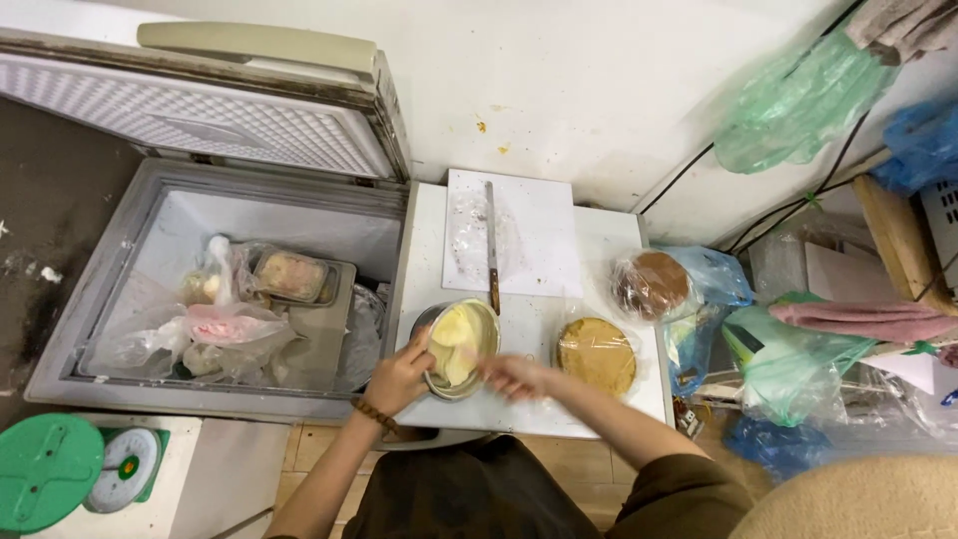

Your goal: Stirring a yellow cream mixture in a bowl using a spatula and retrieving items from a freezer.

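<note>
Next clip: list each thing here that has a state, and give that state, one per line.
Chest freezer: lid up, bagged food inside.
Metal bowl: holds pale yellow cream, steadied by left hand.
Right hand: blurred, at the bowl's rim.
Long knife: lying flat on white board.
Round cake layer: in clear wrap, on the table.
Brown cake: bagged.
Kitchen scale: nothing on it.

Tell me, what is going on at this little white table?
A person steadies a metal bowl of pale yellow cream with the left hand on its rim. The right hand is blurred beside it. A long knife lies on a white board; a round cake layer sits right, an open chest freezer left.
</note>
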